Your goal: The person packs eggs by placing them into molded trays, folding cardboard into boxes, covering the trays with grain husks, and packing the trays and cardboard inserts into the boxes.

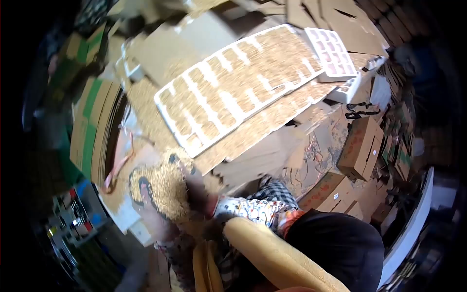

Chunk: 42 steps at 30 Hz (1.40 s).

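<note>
A heap of light brown, sawdust-like material (168, 190) lies between my two hands at the lower left of the view. My left hand (151, 207) is wrapped round its left side, in what looks like a dark glove. From the right, my right hand (194, 187) presses against the same heap, blurred by motion. Just beyond them is a large white foam tray (238, 119) with rows of compartments, mostly covered by the same loose material. Patterned sleeves cover both my forearms.
A smaller white tray with pinkish hollows (332, 53) stands at the big tray's right end. Folded cardboard with green tape (92, 129) leans at the left. Closed cardboard boxes (360, 148) lie at the right. A pink strap (116, 170) hangs near the left edge.
</note>
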Available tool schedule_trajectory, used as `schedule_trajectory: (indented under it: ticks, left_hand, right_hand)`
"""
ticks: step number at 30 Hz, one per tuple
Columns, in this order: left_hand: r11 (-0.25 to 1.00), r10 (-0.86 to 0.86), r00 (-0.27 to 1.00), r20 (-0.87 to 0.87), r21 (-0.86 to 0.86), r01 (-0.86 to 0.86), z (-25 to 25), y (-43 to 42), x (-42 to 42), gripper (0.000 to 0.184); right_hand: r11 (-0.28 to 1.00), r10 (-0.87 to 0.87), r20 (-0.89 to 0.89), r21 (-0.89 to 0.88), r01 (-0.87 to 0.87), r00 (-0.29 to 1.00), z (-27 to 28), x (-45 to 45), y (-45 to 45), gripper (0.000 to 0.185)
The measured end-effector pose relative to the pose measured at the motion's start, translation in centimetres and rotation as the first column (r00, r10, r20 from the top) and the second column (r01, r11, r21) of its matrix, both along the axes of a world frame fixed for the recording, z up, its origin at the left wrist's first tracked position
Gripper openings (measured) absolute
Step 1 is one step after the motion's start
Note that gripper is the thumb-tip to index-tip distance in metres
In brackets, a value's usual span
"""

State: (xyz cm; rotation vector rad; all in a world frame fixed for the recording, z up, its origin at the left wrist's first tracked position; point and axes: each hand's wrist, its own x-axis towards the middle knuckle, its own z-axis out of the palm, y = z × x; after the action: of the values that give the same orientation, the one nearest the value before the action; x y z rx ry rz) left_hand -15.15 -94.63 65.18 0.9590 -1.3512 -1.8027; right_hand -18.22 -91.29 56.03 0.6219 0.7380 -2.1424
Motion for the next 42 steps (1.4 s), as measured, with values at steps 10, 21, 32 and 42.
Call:
schedule_trajectory:
  ticks: [10, 21, 32, 42]
  left_hand:
    - [0.731, -0.678, 0.727, -0.106, -0.003, 0.682, -5.5, 26.4, -44.4, 0.051]
    - [0.294, -0.575, 0.643, 0.506, -0.606, 0.739, -6.6, 26.2, -36.0, 0.061]
    - [0.375, -0.323, 0.559, 0.764, -0.438, 0.817, -7.3, 1.3, -3.2, 0.050]
    - [0.562, 0.098, 0.663, 0.742, -0.591, 0.578, -10.5, -4.4, 10.5, 0.036]
  right_hand:
    - [0.886, -0.460, -0.428, -0.161, 0.435, 0.778, -1.6, -41.7, 36.3, 0.064]
    - [-0.394, 0.747, -0.102, 0.728, 0.561, 0.657, -1.5, -51.7, 41.2, 0.075]
    - [-0.400, 0.839, 0.034, 0.717, 0.571, 0.544, -5.5, -40.5, 35.8, 0.061]
    - [-0.464, 0.820, 0.070, 0.661, 0.590, 0.567, -9.1, -46.2, 42.9, 0.060]
